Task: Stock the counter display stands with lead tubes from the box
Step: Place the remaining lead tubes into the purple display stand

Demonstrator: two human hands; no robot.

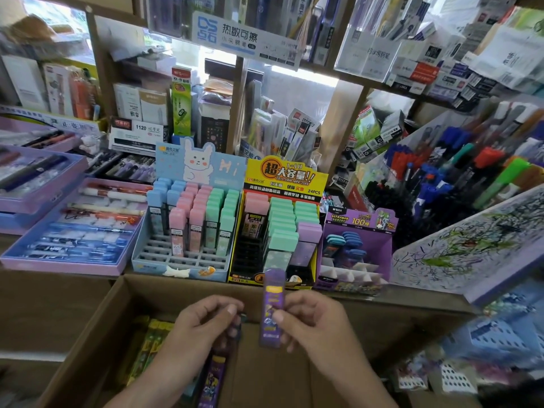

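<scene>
Purple lead tube (pixel 272 307) is upright in my right hand (pixel 312 325), grip pinching its lower half between thumb and fingers. It's over the open cardboard box (pixel 176 285), just in front of the yellow-and-black display stand (pixel 287 175). Left hand (pixel 203 322) has its grip curled round more purple tubes (pixel 216 375) that point down into the box, can't tell how many. Yellow-green packs (pixel 147 343) lie on the box's left side. On the bench (pixel 53 279), the yellow stand sits between a blue bunny stand (pixel 200 163) with blue, pink and green tubes and a small purple stand (pixel 360 222).
</scene>
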